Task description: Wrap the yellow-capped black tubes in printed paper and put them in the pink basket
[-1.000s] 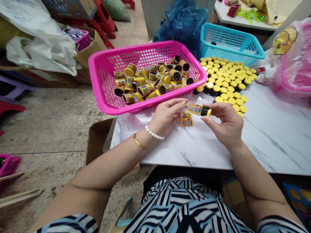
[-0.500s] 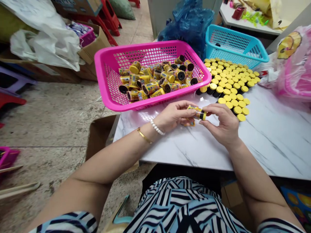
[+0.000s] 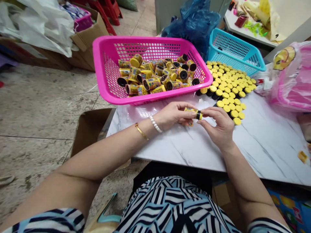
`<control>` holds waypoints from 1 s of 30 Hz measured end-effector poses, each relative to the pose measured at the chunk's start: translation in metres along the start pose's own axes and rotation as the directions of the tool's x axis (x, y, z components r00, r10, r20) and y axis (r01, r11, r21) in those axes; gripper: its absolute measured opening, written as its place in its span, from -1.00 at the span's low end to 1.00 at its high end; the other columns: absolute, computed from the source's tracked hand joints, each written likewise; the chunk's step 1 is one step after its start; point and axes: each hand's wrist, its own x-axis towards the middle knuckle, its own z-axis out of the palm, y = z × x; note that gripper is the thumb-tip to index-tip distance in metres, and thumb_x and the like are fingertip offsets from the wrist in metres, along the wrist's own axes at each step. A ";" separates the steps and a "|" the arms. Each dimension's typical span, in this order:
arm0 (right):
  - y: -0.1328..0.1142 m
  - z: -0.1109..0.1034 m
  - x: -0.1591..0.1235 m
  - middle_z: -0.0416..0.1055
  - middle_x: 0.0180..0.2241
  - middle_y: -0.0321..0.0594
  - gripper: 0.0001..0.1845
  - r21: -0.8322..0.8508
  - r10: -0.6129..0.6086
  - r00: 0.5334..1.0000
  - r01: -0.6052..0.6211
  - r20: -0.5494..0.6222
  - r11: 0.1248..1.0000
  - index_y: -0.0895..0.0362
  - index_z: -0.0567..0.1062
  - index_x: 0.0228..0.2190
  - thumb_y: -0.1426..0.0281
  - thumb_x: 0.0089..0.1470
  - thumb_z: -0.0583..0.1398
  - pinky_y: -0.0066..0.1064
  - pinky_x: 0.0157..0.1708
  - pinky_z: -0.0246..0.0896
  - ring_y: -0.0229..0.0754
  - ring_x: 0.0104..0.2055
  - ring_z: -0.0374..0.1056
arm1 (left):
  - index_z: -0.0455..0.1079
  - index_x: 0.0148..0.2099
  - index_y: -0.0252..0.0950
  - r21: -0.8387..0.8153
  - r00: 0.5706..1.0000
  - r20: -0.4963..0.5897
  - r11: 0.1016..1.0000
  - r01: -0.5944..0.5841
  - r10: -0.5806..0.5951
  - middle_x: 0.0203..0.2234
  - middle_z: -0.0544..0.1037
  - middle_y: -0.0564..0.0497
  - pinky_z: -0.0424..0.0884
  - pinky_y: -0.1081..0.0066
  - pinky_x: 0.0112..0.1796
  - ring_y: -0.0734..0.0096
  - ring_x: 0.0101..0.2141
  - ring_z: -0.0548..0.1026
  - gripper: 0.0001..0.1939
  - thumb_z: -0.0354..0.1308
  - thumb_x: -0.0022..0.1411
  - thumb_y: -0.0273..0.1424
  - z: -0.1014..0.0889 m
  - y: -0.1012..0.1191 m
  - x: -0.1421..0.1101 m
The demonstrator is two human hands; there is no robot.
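Above the table's front part, both hands meet on a small black canister [image 3: 198, 115] with a yellow cap and a yellow printed sleeve. My left hand [image 3: 171, 116] closes its thumb and fingers round the sleeved end. With thumb and fingertips, my right hand [image 3: 220, 126] pinches the capped end. Another bit of yellow printed material [image 3: 190, 124] shows beneath my left fingers; its shape is mostly hidden. Behind my hands, a pink basket [image 3: 97, 68] holds many yellow-sleeved canisters [image 3: 152, 83] lying jumbled. Upright black canisters with yellow caps [image 3: 227, 82] stand packed together to the right.
A blue basket [image 3: 261, 66] and a blue plastic bag [image 3: 191, 24] are at the back. On the right stands a pink container in a plastic bag [image 3: 289, 84]. A yellow scrap [image 3: 302, 157] lies near the table's right edge. Cardboard boxes [image 3: 85, 37] are on the left floor.
My hands stay together on the canister, and less of its black body shows between sleeve and cap. The view has shifted slightly to the right.
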 end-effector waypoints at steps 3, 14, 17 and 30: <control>0.000 0.001 -0.002 0.62 -0.13 -0.19 -0.68 0.026 0.036 0.999 -0.036 -0.001 0.999 -0.03 0.64 -0.07 0.40 0.13 0.44 -0.16 -0.10 0.59 -0.10 -0.16 0.56 | 0.60 -0.06 -0.38 0.080 0.996 0.003 0.993 -0.092 0.093 -0.35 0.66 -0.07 0.48 0.41 -0.33 0.44 -0.41 0.59 -0.57 0.56 0.06 -0.31 0.000 -0.003 0.000; 0.005 0.014 -0.009 0.66 -0.17 -0.19 -0.70 0.201 0.236 0.971 -0.224 -0.034 0.954 0.00 0.68 -0.18 0.30 0.02 0.51 -0.13 -0.06 0.63 -0.07 -0.16 0.61 | 0.58 -0.09 -0.38 0.172 0.977 0.037 0.962 -0.212 0.209 -0.29 0.66 -0.05 0.50 0.42 -0.26 0.42 -0.32 0.59 -0.55 0.56 0.05 -0.24 0.006 0.000 -0.006; 0.007 0.020 -0.008 0.66 -0.25 -0.22 -0.69 0.421 0.439 0.891 -0.443 0.114 0.791 0.06 0.65 -0.22 0.22 0.02 0.50 -0.19 -0.12 0.64 -0.13 -0.23 0.61 | 0.55 -0.15 -0.39 0.219 0.990 0.045 0.965 -0.142 0.135 -0.42 0.61 -0.04 0.43 0.47 -0.40 0.47 -0.45 0.54 -0.50 0.51 0.11 -0.06 0.004 0.002 -0.005; 0.005 0.014 -0.007 0.59 -0.39 -0.27 -0.71 0.264 0.472 0.881 -0.458 0.009 0.849 0.07 0.64 -0.36 0.10 0.20 0.36 -0.33 -0.25 0.55 -0.25 -0.37 0.49 | 0.56 -0.17 -0.37 0.150 0.988 0.062 0.978 -0.148 0.140 -0.41 0.62 0.02 0.41 0.52 -0.40 0.52 -0.45 0.52 -0.59 0.58 0.00 -0.30 0.013 -0.002 -0.004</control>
